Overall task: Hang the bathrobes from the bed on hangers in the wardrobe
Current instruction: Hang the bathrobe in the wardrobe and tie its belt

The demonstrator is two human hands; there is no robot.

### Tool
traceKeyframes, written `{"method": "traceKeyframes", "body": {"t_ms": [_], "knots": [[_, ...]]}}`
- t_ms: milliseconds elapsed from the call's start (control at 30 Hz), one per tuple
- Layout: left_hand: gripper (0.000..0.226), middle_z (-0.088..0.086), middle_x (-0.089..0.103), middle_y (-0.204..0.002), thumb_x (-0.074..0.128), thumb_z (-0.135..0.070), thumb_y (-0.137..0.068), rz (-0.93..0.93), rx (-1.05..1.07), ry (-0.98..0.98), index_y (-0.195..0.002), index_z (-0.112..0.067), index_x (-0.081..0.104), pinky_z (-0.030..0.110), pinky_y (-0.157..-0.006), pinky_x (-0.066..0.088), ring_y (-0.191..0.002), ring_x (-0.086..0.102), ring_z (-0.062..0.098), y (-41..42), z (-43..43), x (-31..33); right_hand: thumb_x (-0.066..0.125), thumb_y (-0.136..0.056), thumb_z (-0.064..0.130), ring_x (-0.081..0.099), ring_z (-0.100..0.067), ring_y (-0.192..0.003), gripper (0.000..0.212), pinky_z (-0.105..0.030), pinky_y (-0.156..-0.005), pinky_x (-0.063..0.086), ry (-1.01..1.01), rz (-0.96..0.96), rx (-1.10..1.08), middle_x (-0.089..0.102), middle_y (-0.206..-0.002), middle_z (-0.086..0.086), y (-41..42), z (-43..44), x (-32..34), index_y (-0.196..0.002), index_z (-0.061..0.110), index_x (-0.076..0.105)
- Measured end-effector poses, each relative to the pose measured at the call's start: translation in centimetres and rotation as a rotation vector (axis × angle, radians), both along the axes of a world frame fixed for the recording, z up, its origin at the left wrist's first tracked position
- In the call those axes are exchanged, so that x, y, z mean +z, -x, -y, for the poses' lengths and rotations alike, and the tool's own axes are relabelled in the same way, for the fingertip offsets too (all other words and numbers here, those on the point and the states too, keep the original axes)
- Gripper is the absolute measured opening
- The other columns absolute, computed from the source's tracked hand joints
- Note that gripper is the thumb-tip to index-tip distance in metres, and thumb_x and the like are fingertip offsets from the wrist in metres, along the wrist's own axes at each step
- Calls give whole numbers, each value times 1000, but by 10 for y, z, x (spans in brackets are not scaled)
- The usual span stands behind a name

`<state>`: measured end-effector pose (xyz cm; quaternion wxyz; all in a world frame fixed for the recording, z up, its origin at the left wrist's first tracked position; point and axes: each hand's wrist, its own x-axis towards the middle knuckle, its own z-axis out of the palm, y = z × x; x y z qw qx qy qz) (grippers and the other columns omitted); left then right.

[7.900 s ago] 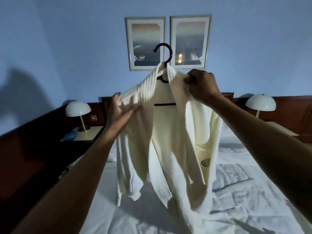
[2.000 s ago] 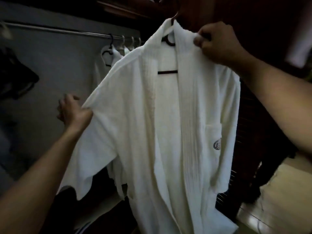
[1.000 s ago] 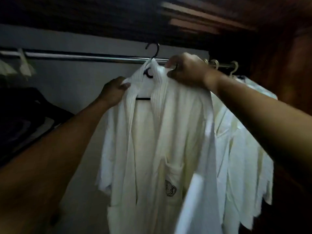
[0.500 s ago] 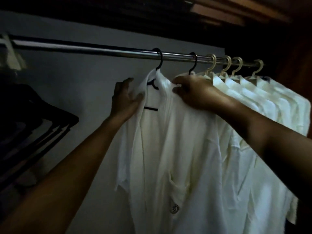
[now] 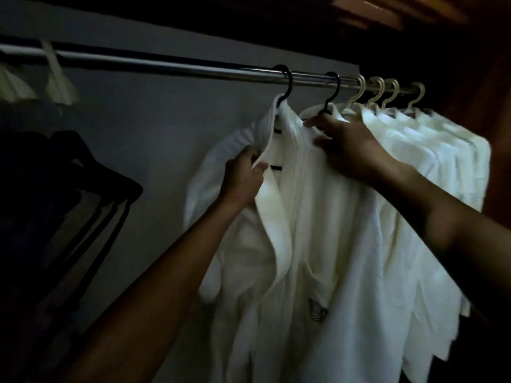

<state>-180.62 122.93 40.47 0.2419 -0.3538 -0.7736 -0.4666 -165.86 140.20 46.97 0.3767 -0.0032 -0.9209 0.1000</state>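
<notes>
A white bathrobe (image 5: 301,244) hangs on a black hanger (image 5: 284,84) whose hook sits over the metal wardrobe rail (image 5: 166,66). My left hand (image 5: 244,175) pinches the robe's left collar edge just below the hanger. My right hand (image 5: 348,145) lies on the robe's right shoulder, fingers curled on the cloth near a second black hanger (image 5: 333,89). Several more white robes (image 5: 431,167) hang to the right on pale hangers (image 5: 387,91).
Dark garments or hangers (image 5: 72,175) fill the left of the wardrobe. A pale empty hanger (image 5: 58,78) hangs at the rail's far left. The grey back wall (image 5: 154,128) lies behind. A dark wooden side panel (image 5: 495,106) closes the right.
The view has closed in on the rail. My left hand has slid down from the robe's shoulder to grip the collar edge. My right hand stays on the right shoulder.
</notes>
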Motion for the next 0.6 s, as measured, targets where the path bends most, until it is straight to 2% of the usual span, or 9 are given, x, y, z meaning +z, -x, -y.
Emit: {"method": "traceKeyframes", "body": {"t_ms": [67, 133, 233, 333, 400, 467, 500, 533, 600], "knots": [[23, -5, 73, -97, 63, -37, -98, 40, -48, -66, -106, -17, 70, 27, -75, 49, -91, 68, 18, 4, 15, -15, 53, -82, -9, 69, -13, -105, 66, -49, -103, 51, 33, 20, -25, 64, -129, -3, -8, 2, 2, -133, 33, 53], [26, -6, 72, -92, 56, -43, -98, 62, -22, -244, -98, -21, 70, 28, -72, 52, -83, 66, 14, 10, 31, -16, 56, -80, -9, 68, -25, -102, 60, -47, -98, 52, -21, -28, -91, 65, -122, -9, -9, 7, 2, -131, 22, 58], [26, 7, 63, -111, 50, -33, -97, -5, 193, -394, -111, -14, 61, 28, -84, 45, -99, 59, 22, 39, 53, -9, 59, -90, 6, 58, -43, -111, 42, -60, -104, 42, -141, -135, -234, 58, -128, -20, -3, 22, 0, -131, 15, 56], [40, 4, 55, -132, 44, -43, -98, 222, 236, -156, -133, -25, 52, 36, -99, 45, -116, 55, 27, 71, 61, -12, 58, -97, 23, 57, -42, -109, 39, -48, -89, 47, -150, -180, -256, 57, -128, -18, 3, 28, -10, -134, 15, 51], [37, -4, 59, -133, 41, -42, -100, 378, 58, -63, -134, -36, 55, 21, -87, 45, -113, 59, 21, 83, 59, -29, 57, -99, 28, 59, -40, -102, 39, -38, -74, 41, -176, -165, -262, 58, -125, -14, 3, 26, -16, -136, 18, 49], [27, -5, 66, -122, 44, -29, -101, 339, -52, -46, -119, -35, 63, 7, -69, 44, -104, 63, 16, 91, 61, -47, 53, -102, 32, 61, -41, -94, 38, -39, -68, 43, -189, -155, -285, 59, -120, -15, 0, 17, -19, -138, 24, 47], [24, -4, 67, -119, 47, -27, -99, 304, -61, -21, -116, -32, 64, 4, -66, 42, -100, 64, 14, 93, 63, -51, 51, -103, 33, 62, -42, -92, 35, -43, -68, 47, -188, -147, -304, 60, -117, -16, -3, 12, -19, -137, 26, 47], [25, -2, 67, -121, 52, -30, -96, 273, -38, -5, -118, -26, 64, 6, -72, 43, -101, 64, 14, 98, 66, -52, 50, -103, 34, 63, -43, -93, 33, -46, -70, 50, -179, -140, -320, 61, -117, -16, -7, 7, -19, -135, 26, 48], [51, 6, 61, -133, 60, -39, -89, 175, 95, 1, -130, -11, 59, 18, -88, 43, -115, 61, 25, 111, 67, -45, 49, -104, 34, 64, -44, -96, 28, -47, -74, 51, -145, -145, -352, 64, -117, -18, -14, -1, -22, -129, 23, 54]]}}
